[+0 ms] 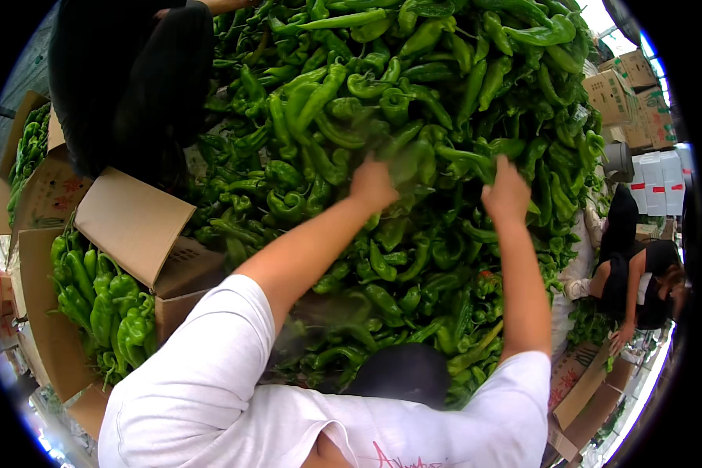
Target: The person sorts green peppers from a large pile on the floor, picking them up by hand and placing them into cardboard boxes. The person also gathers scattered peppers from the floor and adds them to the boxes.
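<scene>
Both hands are reaching into the heap of green peppers (413, 156): left hand (372, 185) and right hand (507, 191) are digging among them, grip hidden. The cardboard box (132, 226) at left is sitting partly filled; most of the heap is remaining.

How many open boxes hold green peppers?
2: a near box at the lower left beside the pile, and a far box at the upper left. More may be hidden.

Probably a produce packing shed or wholesale market: a huge heap of green peppers (413, 156), a pepper-filled cardboard box (47, 327) at eight o'clock, stacked cartons (632, 93) at two o'clock.
</scene>
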The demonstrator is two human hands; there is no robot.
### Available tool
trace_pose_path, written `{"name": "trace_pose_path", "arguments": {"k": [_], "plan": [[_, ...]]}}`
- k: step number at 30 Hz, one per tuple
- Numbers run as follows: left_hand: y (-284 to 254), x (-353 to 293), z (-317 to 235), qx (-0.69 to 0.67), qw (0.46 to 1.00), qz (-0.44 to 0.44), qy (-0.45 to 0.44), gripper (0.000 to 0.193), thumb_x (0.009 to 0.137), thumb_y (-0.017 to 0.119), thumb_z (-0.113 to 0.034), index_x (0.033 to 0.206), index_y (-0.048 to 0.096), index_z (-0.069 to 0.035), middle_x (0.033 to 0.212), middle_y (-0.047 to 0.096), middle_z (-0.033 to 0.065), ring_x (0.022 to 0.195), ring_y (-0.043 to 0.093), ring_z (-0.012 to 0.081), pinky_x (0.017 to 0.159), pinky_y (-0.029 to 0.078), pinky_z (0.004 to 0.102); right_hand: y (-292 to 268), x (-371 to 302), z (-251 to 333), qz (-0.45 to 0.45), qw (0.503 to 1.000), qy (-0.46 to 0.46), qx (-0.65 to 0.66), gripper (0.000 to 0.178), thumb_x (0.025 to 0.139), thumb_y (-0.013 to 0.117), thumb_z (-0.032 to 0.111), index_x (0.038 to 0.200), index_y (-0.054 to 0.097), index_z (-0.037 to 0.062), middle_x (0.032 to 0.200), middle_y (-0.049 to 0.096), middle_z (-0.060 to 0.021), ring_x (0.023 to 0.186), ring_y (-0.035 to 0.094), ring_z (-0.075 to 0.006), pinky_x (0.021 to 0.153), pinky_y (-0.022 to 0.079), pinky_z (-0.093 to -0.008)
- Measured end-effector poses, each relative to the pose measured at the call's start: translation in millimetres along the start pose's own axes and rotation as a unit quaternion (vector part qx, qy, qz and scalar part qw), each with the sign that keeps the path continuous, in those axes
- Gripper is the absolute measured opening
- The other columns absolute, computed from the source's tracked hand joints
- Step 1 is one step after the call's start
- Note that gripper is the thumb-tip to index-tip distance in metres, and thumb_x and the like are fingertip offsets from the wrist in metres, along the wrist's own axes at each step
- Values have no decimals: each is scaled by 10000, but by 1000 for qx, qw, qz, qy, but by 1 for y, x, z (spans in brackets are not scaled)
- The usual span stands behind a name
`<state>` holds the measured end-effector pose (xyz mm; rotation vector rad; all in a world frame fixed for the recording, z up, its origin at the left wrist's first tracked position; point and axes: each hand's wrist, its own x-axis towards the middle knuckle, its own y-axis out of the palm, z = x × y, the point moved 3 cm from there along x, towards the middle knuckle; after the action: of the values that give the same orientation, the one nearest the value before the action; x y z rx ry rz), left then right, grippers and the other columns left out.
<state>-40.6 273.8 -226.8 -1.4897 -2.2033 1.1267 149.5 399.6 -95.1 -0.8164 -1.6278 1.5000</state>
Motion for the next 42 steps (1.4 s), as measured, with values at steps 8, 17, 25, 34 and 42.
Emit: {"name": "trace_pose_path", "arguments": {"k": [8,17,25,34,42], "plan": [[-112,-93,-26,-94,940,26,327,531,600,744,-121,1094,566,-47,1395,338,217,1175,471,410,926,448,443,-39,-91,34,14,656,137,742,381,781,738,109,1101,553,21,1099,635,-128,981,608,-185,808,489,-307],[-191,-224,-106,-9,890,-136,434,436,536,773,-75,946,625,-71,1364,377,236,1069,563,380,837,503,388,-169,-159,108,-101,524,-18,846,316,716,755,-11,982,593,42,1027,657,-90,895,617,-144,832,487,-295],[-246,-337,-95,-2,907,-164,387,460,549,794,-108,972,623,-59,1383,367,221,1214,467,386,932,467,407,-241,-235,137,-121,610,-16,783,269,780,669,119,1015,597,9,1014,638,-119,869,609,-177,747,481,-300],[-326,-563,-4,-358,931,-63,45,488,594,713,-102,1050,581,10,1022,615,141,908,610,225,785,492,336,-224,-328,133,-27,675,-40,736,365,872,596,263,1156,553,37,846,548,-45,696,462,-130,665,416,-324],[-449,-709,172,-397,832,-345,-179,207,680,702,-182,802,656,-21,748,628,108,620,613,197,548,504,347,-201,-363,182,29,708,75,702,318,854,637,253,1099,580,57,892,582,-38,724,499,-133,639,446,-334]]}}
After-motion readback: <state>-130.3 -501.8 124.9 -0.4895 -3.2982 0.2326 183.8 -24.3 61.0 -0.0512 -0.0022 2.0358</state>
